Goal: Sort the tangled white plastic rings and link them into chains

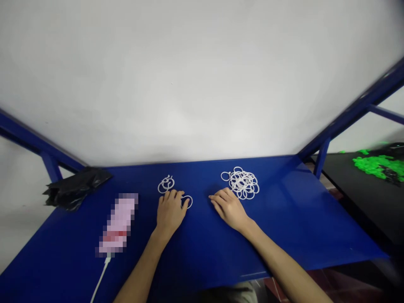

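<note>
While both hands sit on the blue metal table [277, 202], L hand [170, 214] has fingers slightly spread, tips on a white plastic ring [188, 202], grip unclear; R hand [230, 208] has fingers narrow, empty, just beside the ring pile [242, 183]. Small ring cluster [166, 184] lies L of it; black plastic bag [75, 189] at table's far L corner; pixelated pink item [118, 223] w/ white cable [102, 277] near front. White wall [189, 84] behind; green bits [378, 166] on black surface [347, 202] off table's R.

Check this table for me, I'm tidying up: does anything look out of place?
Bright green pieces lie scattered in a loose heap on the dark surface at right, looking spilled. A crumpled black plastic bag is bunched at the far left corner of the blue table, apart from the white rings.
</note>
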Demonstrator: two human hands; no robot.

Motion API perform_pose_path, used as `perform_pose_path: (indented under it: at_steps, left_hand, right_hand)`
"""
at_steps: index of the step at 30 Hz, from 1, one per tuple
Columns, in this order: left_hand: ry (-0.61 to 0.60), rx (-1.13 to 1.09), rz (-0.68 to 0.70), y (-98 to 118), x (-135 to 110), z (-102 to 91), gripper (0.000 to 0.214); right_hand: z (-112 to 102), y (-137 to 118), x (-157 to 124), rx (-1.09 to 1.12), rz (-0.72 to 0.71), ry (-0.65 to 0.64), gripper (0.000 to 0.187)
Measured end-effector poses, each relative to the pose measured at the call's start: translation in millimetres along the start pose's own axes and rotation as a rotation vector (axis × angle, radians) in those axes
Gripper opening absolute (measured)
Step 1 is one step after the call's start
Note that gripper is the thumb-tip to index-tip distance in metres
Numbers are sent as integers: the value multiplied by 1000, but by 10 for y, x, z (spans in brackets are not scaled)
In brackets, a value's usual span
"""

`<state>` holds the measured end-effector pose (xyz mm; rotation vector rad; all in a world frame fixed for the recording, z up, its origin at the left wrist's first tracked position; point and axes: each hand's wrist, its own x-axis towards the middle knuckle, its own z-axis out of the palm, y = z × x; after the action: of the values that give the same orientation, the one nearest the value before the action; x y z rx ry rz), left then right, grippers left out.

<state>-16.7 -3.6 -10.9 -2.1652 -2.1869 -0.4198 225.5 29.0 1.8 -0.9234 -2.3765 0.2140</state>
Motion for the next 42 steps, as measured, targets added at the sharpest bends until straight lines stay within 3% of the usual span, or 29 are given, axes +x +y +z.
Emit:
perform_pose_path:
  at_steps: [6,9,13,18,24,34,37,42]
  left_hand:
    - [-5,-280,228,114,-26,21,8]
    - [1,-418,357,201,-54,17,9]
    - [11,-514,415,262,-87,5,14]
    - [-10,-682,355,233,-96,-48,10]
    - [-139,-808,250,167,-81,-149,13]
    - [-140,-859,229,223,-96,-115,14]
    - [-148,-860,205,227,-98,-112,15]
    - [-100,-811,103,210,-95,-87,18]
  right_hand:
    - [68,-74,-10,72,43,-114,25]
    - [88,-101,-32,150,85,-138,19]
    - [97,-142,-69,289,150,-157,11]
    - [80,-130,-82,399,212,-120,11]
    - [46,-116,-87,455,219,-71,11]
    - [64,-160,-101,433,146,-135,15]
    - [29,-177,-97,398,163,-105,21]
    - [-13,-199,-80,299,100,-97,48]
